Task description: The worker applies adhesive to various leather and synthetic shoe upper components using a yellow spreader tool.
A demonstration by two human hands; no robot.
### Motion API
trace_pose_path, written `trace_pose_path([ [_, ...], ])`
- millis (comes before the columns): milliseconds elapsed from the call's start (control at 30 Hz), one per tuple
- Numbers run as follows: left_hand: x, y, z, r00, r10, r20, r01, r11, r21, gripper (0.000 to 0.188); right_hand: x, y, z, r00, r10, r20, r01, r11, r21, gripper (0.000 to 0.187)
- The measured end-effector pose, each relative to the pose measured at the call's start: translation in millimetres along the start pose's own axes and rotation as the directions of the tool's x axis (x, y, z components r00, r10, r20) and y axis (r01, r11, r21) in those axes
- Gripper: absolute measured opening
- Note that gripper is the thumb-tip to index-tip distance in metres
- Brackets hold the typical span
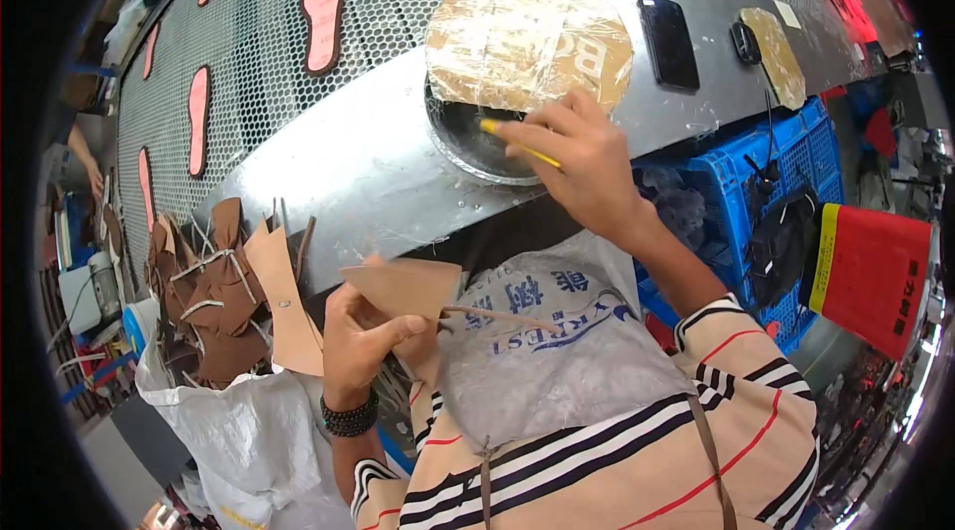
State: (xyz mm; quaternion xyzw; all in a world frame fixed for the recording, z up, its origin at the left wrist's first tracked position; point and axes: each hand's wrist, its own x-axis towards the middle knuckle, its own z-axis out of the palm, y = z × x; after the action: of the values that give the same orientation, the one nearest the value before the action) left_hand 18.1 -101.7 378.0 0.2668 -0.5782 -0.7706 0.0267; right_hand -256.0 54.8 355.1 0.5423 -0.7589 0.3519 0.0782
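Observation:
My left hand [363, 336] is closed on a flat tan leather piece [403, 283], thumb on the near side, in front of my apron. A thin brown strip sticks out beside that hand, over the apron. Over a dark round pot [463, 137] set into the metal bench, my right hand [577, 157] grips a thin yellow stick-like tool [532, 147]. One end of the tool points left above the pot's opening; its exact kind cannot be made out. A round cardboard lid [527, 37] wrapped in clear film covers the far part of the pot.
Pink sole-shaped pieces [321, 20] with dark edges lie on the mesh conveyor [259, 42]. Brown leather pieces [224, 301] hang at left above a white sack [244, 440]. A phone [668, 42] lies on the bench; blue crates [786, 162] and a red flag-like sheet [875, 276] are at right.

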Motion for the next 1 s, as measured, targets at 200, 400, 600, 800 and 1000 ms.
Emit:
trace_pose_path([
  [200,30,-1,15,0.966,0.036,0.254,-0.034,0.999,-0.014,0.027,-5,20,21,0.997,-0.045,-0.055,0.035,0.986,-0.166,0.021],
  [400,51,16,12,0.962,-0.115,0.249,0.077,0.984,0.160,0.034,-7,12,-18,0.982,0.060,0.178,-0.068,0.997,0.040,0.015],
  [600,73,19,11,0.839,-0.401,0.369,0.410,0.910,0.057,0.041,1,22,-19,0.972,0.009,0.234,-0.054,0.981,0.186,0.014],
  [800,81,22,3,0.794,-0.508,0.334,0.509,0.856,0.090,0.039,6,22,-19,0.960,0.007,0.279,-0.082,0.962,0.259,0.016],
  [1000,85,34,4,0.743,-0.568,0.354,0.582,0.810,0.079,0.041,38,9,-39,0.978,-0.039,0.203,-0.072,0.856,0.511,0.018],
])
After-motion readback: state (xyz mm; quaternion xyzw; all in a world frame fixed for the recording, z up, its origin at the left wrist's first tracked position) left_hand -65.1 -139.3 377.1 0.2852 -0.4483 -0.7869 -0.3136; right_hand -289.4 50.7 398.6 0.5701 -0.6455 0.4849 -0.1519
